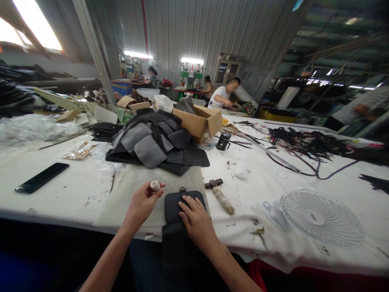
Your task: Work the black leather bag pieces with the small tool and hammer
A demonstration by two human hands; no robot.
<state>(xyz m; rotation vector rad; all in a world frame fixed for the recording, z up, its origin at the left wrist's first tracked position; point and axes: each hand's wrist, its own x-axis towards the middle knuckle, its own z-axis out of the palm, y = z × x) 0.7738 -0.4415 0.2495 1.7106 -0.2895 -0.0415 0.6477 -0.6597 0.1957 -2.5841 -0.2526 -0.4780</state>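
Head: black pouch [172,209], illegible fan label [313,217]

A window [39,24] beyond and left of the left hand [140,202] glares white; two tube lights [192,61] shine well ahead of it. Below that hand, shadow is nearly black. Right of the right hand [196,219], the fan [319,219] looks stretched and a distant person [360,106] blurs.

On the worktable [264,180], a pouch [172,210] is lying at the near edge, with a hammer [223,198] resting just right, a fan [322,219] farther right, a smartphone [42,177] well left, and panels [150,151] piling behind, before a cardboard box [194,123].
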